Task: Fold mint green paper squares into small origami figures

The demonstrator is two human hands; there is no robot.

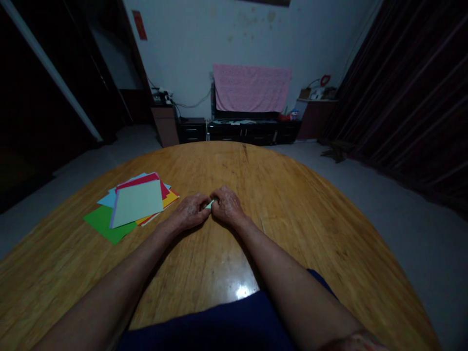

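A small piece of pale green paper (209, 204) shows between my two hands, near the middle of the table. My left hand (192, 210) is closed on its left end, thumb and fingers pinched together. On the other end, my right hand (227, 204) grips it with curled fingers. Most of the paper is hidden by the fingers, so its full shape cannot be made out. Just left of my left hand lies a loose stack of coloured paper sheets (139, 202), pale green on top, with red, blue, yellow and bright green sheets sticking out beneath.
The round wooden table (292, 209) spreads around my hands, its near edge against my dark blue clothing (219, 324). Beyond it stand a low black cabinet (241, 130) and a screen draped with a pink cloth (252, 87). Dark curtains (409, 87) hang at the right.
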